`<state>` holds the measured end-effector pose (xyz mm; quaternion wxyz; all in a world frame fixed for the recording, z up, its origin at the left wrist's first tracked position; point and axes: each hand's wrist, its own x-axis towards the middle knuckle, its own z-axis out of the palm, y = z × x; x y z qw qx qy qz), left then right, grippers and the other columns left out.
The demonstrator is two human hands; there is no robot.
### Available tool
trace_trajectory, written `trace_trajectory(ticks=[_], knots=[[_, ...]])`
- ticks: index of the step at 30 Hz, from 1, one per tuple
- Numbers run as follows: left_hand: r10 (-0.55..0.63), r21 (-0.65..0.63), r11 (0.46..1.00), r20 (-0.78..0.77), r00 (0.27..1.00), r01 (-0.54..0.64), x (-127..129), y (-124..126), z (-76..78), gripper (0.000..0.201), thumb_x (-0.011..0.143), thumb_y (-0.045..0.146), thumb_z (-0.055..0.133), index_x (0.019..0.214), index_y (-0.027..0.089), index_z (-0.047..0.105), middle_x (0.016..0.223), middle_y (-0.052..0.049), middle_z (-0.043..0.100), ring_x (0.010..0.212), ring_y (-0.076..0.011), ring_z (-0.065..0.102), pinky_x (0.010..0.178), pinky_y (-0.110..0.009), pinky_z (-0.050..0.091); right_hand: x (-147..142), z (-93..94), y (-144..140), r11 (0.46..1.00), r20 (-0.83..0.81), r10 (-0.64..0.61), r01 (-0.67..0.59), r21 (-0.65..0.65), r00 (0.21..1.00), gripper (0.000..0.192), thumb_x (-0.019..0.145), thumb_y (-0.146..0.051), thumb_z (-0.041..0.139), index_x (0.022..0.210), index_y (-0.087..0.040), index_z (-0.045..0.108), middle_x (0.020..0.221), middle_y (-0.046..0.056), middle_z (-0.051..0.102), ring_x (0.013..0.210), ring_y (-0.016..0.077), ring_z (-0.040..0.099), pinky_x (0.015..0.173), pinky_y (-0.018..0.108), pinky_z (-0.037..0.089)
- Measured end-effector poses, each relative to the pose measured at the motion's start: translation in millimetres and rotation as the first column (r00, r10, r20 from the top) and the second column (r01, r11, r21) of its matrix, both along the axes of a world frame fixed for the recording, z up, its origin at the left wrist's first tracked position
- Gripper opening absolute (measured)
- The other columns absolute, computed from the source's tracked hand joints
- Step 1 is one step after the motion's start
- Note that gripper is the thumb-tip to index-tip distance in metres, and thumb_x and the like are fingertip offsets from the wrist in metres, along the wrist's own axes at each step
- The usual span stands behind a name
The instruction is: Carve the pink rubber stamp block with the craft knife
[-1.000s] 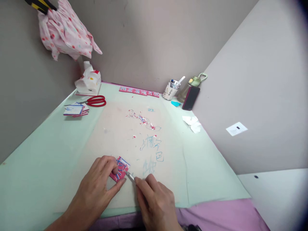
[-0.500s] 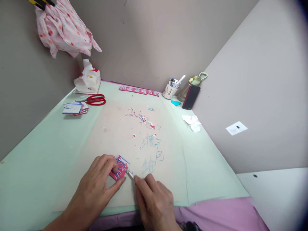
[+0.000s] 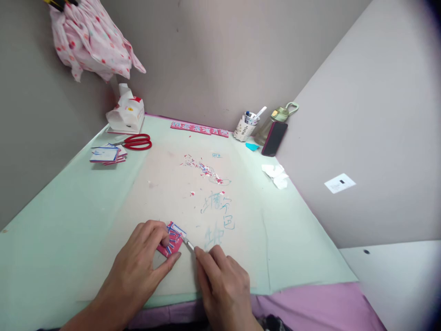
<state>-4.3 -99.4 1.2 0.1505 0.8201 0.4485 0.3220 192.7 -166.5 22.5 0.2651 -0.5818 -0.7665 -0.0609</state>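
Note:
Under the fingers of my left hand (image 3: 143, 257) lies a small square card (image 3: 175, 242), red with white and blue strokes cut into its face. The thumb presses its near edge and the fingers hold its left side, hiding that part. My right hand (image 3: 223, 276) is closed round a slim silver craft knife (image 3: 190, 245). The knife's tip meets the card's right edge, close to a white strip outlined in blue. Beyond both hands, red, white and blue shavings (image 3: 206, 171) are scattered over the pale work sheet (image 3: 155, 193), which also bears blue handwritten characters.
Red-handled scissors (image 3: 138, 141) and a stack of cards (image 3: 104, 154) lie at the left, near a tissue pack (image 3: 127, 115). Carved red strips (image 3: 199, 129) line the back. At right are a pen cup (image 3: 245, 127), a bottle (image 3: 268, 128), a phone (image 3: 274, 139) and crumpled tissue (image 3: 275, 175).
My right hand has shifted slightly right, and the knife tip has moved a little up and right along the card's edge. My left hand stays in place on the card.

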Motion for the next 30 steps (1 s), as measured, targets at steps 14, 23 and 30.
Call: trace_trajectory(ticks=[14, 23, 30], knots=[[0.018, 0.011, 1.0, 0.023, 1.0, -0.018, 1.5, 0.6, 1.9, 0.014, 0.092, 0.022, 0.063, 0.097, 0.026, 0.051, 0.097, -0.003, 0.061, 0.092, -0.0255, 0.06, 0.079, -0.037, 0.049, 1.5, -4.5, 4.1, 1.0, -0.075, -0.015, 0.014, -0.017, 0.997, 0.031, 0.111, -0.023, 0.037, 0.114, -0.021, 0.067, 0.078, 0.002, 0.064, 0.059, 0.0165, 0.06, 0.056, 0.028, 0.041], [0.011, 0.013, 1.0, 0.02, 1.0, -0.011, 1.4, 0.2, 2.8, 0.016, 0.091, 0.021, 0.065, 0.097, 0.026, 0.051, 0.099, -0.003, 0.061, 0.092, -0.0264, 0.06, 0.079, -0.039, 0.049, 24.7, 19.1, 9.5, 0.945, -0.424, -0.017, -0.124, -0.302, 0.905, 0.022, 0.101, -0.017, 0.053, 0.106, -0.022, 0.074, 0.08, 0.0, 0.065, 0.064, 0.013, 0.062, 0.056, 0.021, 0.044], [-0.01, 0.024, 1.0, 0.021, 1.0, 0.01, 1.2, 0.6, 4.2, 0.014, 0.092, 0.02, 0.064, 0.097, 0.026, 0.052, 0.098, -0.003, 0.06, 0.093, -0.0266, 0.06, 0.079, -0.038, 0.049, 14.3, 27.2, 14.3, 0.881, -0.448, -0.004, -0.209, -0.425, 0.894, 0.024, 0.1, -0.015, 0.054, 0.104, -0.025, 0.075, 0.083, 0.0, 0.068, 0.067, 0.0132, 0.064, 0.06, 0.022, 0.044]])
